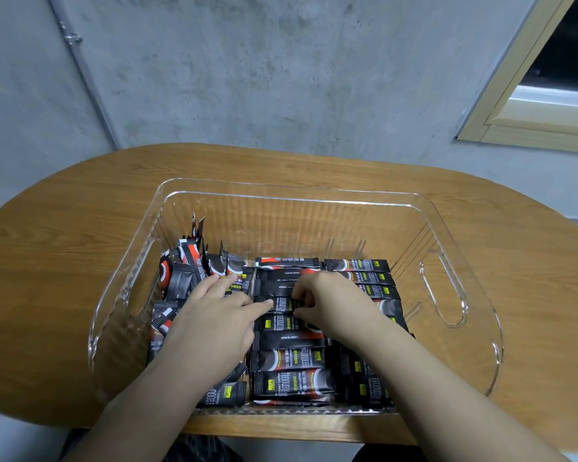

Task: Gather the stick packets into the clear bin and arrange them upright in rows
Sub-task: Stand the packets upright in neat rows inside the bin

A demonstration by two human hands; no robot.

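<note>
A clear plastic bin (447, 228) stands on the wooden table and holds several black-and-red stick packets. In the middle and right of the bin the packets (294, 383) lie in ordered rows. At the left a loose bunch of packets (184, 261) stands and leans against the wall. My left hand (217, 315) lies inside the bin with straight fingers pressing on the packets, its index fingertip on a packet in the middle row. My right hand (327, 305) curls its fingers round a packet (282, 303) in the middle row and pinches it.
The oval wooden table (64, 248) carries the bin, with bare wood to its left and right. The bin has cut-out handles (442, 288) in its side walls. A grey concrete wall rises behind, and a window frame (528, 111) sits at the upper right.
</note>
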